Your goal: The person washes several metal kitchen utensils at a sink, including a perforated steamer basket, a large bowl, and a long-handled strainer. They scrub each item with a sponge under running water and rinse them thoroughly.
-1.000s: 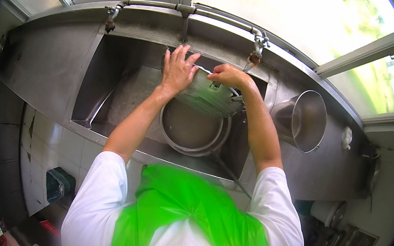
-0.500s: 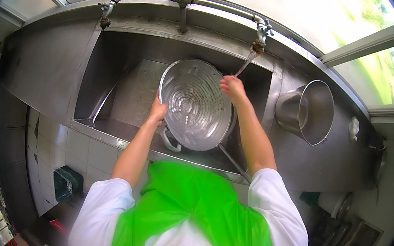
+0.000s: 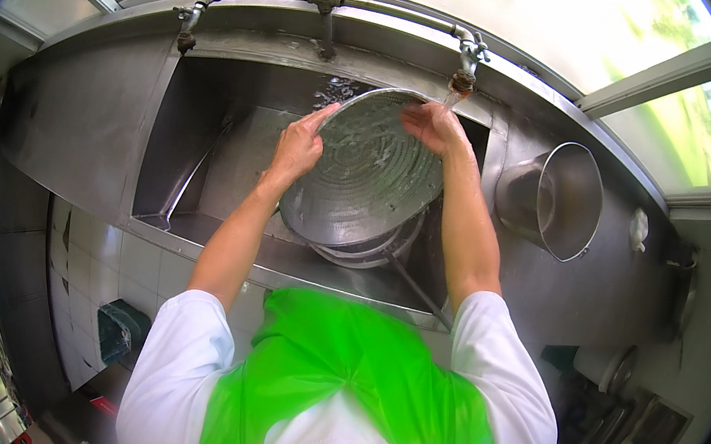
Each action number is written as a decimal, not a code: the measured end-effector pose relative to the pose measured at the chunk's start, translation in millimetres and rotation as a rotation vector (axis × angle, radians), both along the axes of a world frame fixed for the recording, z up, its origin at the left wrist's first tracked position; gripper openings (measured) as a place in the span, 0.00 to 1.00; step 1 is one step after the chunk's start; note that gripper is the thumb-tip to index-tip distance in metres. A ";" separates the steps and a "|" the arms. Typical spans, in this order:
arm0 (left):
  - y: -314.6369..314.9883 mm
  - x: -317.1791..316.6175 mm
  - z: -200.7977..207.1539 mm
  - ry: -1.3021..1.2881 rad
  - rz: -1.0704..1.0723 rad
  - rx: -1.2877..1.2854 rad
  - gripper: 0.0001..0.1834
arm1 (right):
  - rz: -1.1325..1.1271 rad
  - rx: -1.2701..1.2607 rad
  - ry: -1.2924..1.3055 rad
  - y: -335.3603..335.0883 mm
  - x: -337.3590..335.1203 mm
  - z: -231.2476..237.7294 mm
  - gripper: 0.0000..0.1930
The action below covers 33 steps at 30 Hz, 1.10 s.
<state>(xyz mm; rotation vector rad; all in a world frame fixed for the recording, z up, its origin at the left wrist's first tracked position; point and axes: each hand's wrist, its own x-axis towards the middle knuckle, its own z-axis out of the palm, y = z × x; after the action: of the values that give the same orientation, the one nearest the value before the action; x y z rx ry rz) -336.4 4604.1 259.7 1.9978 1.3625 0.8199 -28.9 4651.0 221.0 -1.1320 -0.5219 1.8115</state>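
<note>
A large round metal colander (image 3: 362, 170) with rings of small holes is tilted over the sink, its wet inside facing me. My left hand (image 3: 296, 148) is closed on its upper left rim. By the upper right rim is my right hand (image 3: 436, 128), its slightly blurred fingers stretched out over the colander's inner side. Water runs from the right tap (image 3: 462, 80) close behind that hand. Beneath the colander shows part of a round metal vessel (image 3: 351, 259), and a long handle (image 3: 420, 289) slants toward the sink's front edge.
The steel sink (image 3: 239, 154) has a metal counter on either side. A metal bucket (image 3: 526, 194) lies tipped on the right counter, with a small white item (image 3: 638, 231) beyond it. The left tap (image 3: 187, 28) hangs from the same pipe. Below left is a dark green bin (image 3: 120, 331).
The colander has tilted and lifted off the vessel beneath. My left hand has moved up along its rim. My right hand has shifted slightly right and up, and water drops splash behind the rim.
</note>
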 end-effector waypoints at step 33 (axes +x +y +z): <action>-57.1 -56.2 -155.1 -0.989 0.578 -0.668 0.18 | -0.375 0.233 -1.280 -87.3 48.5 -51.7 0.13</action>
<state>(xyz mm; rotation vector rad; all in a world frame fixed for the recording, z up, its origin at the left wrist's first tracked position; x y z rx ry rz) -392.6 4547.0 104.6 0.5126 1.3043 1.1653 19.6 4563.7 169.3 -1.9682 -1.0931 0.5015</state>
